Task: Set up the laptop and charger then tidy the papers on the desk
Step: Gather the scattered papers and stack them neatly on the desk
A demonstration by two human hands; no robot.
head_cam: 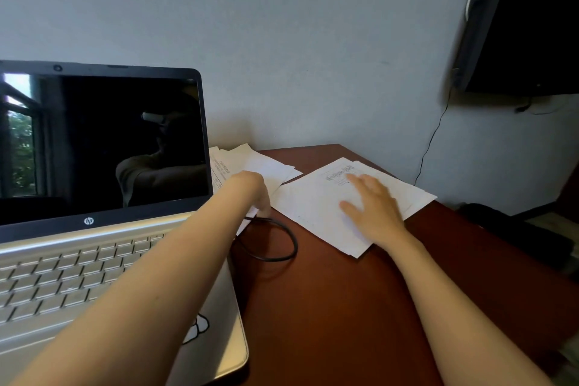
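Left hand point(254, 193), extended past the open laptop point(94, 166), met the far papers point(261, 166) beside the looped cable point(294, 243), its grip hidden and undetermined; right hand point(372, 208) lay flat, fingers point(358, 180) spread, on the near papers point(313, 207), and sliding both piles together clear of that cable appeared advisable.

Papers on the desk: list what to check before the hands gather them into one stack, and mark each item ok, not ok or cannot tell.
1. Laptop open and set on the desk: ok.
2. Charger cable plugged into the laptop: cannot tell, the left arm covers that side.
3. Right hand flat on the right pile: ok.
4. Left hand gripping the left pile: cannot tell, its fingers are hidden.
5. Cable clear of the papers: not ok, its loop reaches the left pile's near edge.
6. Papers squared up: not ok, both piles are fanned.
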